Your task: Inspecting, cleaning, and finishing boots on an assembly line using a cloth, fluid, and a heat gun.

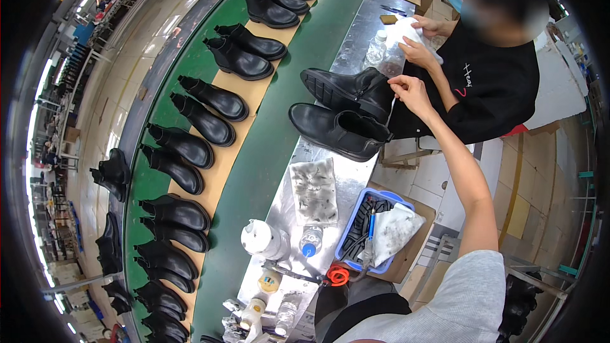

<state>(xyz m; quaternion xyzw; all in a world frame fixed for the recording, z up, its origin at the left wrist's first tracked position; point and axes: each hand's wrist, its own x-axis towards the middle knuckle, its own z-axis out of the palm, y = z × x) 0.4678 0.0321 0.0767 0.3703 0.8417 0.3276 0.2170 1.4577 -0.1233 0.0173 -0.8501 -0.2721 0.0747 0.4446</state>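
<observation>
My right hand reaches up to the far end of the metal bench, its thumb and fingertips closed together at the heel side of a black ankle boot. The fingertips meet near the boot's back edge, and what is between them, if anything, is too small to make out. This boot lies tipped on its side, with its ridged sole and a zip showing. Beside it, nearer to me, rests the matching black boot, its opening toward the right. My left hand is out of view.
A green conveyor carries rows of black boots on tan card. The bench holds a smudged cloth, bottles and a white container. A blue basket of black pieces stands beside it. A co-worker's hands hold white cloth.
</observation>
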